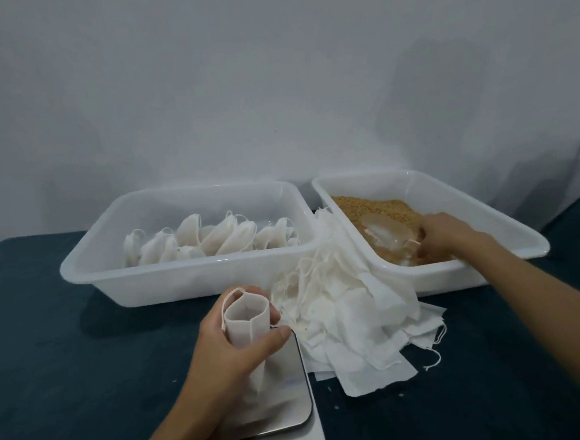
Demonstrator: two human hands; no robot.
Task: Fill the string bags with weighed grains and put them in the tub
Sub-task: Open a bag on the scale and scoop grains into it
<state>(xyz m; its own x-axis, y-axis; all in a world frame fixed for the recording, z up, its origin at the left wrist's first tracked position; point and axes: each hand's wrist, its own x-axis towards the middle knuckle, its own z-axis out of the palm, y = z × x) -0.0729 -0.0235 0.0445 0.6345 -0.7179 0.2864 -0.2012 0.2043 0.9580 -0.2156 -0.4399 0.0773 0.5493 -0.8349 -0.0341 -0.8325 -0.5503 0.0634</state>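
Two white tubs point(188, 261) are sitting on dark teal cloth point(68, 355) under a bare wall; left hand point(229, 354) is gripping an open-mouthed white string bag point(247, 322) on the scale point(287, 392), right hand point(444, 236) is curling around a clear scoop point(385, 230) in brown grains point(366, 204).

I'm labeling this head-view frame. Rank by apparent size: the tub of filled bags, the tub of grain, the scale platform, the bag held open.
1. Tub of filled bags and tub of grain: these look alike, so they are not ranked.
2. Scale platform: partly hidden by the left hand.
3. Open bag.

wall point(202, 71): plain, pale grey | table cover point(51, 356): dark teal | light: dim
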